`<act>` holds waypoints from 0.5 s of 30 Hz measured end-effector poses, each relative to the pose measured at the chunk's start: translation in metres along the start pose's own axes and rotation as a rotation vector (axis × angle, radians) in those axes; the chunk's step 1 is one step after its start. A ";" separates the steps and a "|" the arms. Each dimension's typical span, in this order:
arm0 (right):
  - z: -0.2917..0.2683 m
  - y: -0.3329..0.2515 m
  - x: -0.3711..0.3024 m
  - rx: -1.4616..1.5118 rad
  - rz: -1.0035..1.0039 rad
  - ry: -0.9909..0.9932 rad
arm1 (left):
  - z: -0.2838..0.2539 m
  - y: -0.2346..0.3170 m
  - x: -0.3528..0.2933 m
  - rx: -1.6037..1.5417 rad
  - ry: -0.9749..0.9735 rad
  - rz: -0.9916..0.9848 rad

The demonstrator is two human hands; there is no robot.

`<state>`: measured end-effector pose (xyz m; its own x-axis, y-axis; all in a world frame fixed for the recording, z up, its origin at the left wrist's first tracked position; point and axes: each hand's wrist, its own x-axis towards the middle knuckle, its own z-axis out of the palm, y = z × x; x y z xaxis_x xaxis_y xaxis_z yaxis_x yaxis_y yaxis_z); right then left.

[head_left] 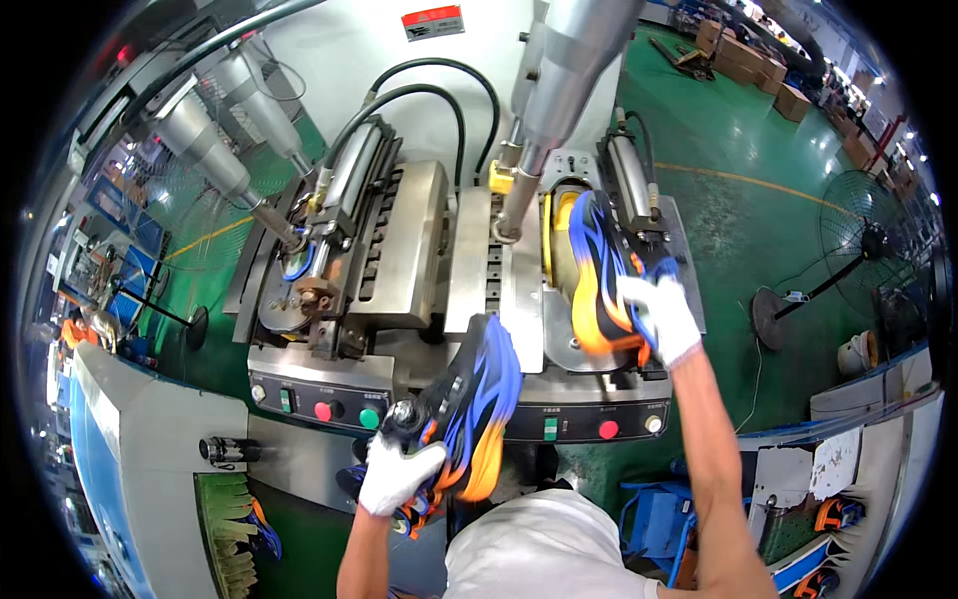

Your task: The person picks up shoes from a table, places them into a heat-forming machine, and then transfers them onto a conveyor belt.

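Note:
My left hand (399, 474), in a white glove, is closed around a shoe (487, 404) with a black upper and a thick sole fading from blue to orange. It holds this shoe in front of the machine, over the control panel's front edge. My right hand (664, 317), gloved too, grips the heel end of a second, similar shoe (589, 265). That shoe lies over the machine's right station, its toe pointing away from me beside a yellow-edged pad (561, 240). The fingertips of both hands are partly hidden by the shoes.
The steel press machine (404, 240) has slanted cylinders (574, 70), black hoses and a front panel (319, 399) with coloured buttons. Conveyor ends with bristle curtains flank me, shoes showing at each. A floor fan (868, 245) stands at right; cardboard boxes (738, 62) lie beyond.

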<state>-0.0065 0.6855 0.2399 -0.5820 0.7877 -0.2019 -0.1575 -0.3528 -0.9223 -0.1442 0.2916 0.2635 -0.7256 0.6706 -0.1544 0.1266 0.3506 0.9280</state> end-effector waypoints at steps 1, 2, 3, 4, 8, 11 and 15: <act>0.015 -0.001 0.044 -0.038 0.009 -0.068 | -0.015 -0.009 -0.032 0.036 0.048 -0.107; 0.021 0.002 0.083 -0.165 0.001 -0.091 | -0.026 -0.017 -0.064 0.066 0.091 -0.220; 0.023 0.009 0.117 -0.414 -0.046 -0.074 | -0.035 -0.034 -0.095 0.192 0.165 -0.284; 0.048 0.024 0.132 -0.970 -0.064 0.121 | -0.044 -0.051 -0.133 0.323 0.259 -0.371; 0.012 0.065 0.192 -1.129 -0.090 0.089 | -0.052 -0.109 -0.268 0.201 0.596 -0.765; -0.040 0.051 0.232 -0.998 0.004 -0.016 | -0.043 -0.180 -0.311 0.137 0.873 -0.803; -0.024 0.042 0.233 -1.071 0.125 -0.050 | -0.024 -0.237 -0.322 0.352 1.009 -0.986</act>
<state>-0.1300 0.8663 0.1463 -0.5812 0.7466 -0.3237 0.6711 0.2148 -0.7095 0.0437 -0.0231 0.1014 -0.7529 -0.6166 -0.2302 -0.6463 0.6265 0.4357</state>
